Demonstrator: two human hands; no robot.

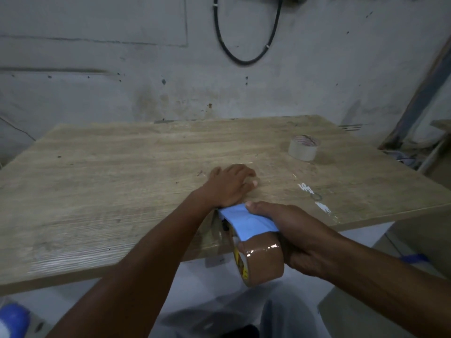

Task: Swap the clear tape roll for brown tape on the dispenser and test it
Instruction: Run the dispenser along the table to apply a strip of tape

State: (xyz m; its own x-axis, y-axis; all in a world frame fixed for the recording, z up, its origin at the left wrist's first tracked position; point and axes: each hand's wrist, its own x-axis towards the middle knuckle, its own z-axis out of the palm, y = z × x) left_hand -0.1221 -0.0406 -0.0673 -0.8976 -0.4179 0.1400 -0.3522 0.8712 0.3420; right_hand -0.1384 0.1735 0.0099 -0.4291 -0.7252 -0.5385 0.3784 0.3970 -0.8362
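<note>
— Brown roll (264,259) sits nearest us, on the dispenser (246,222); our right hand (300,237) grips it at the counter (122,191) edge.
— Left hand (229,186)?
— Fingers (244,170) press flat on the counter, just beyond the dispenser's nose, holding nothing we can see. Clear roll (303,148) lies far right. We'd pull toward us.

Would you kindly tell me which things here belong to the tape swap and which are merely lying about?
Part of the job: blue dispenser, gripped by the right hand; brown tape roll on it; clear tape roll on the table; left hand resting on the table.

Lying about: black cable on the wall; blue object, lower left.
</note>
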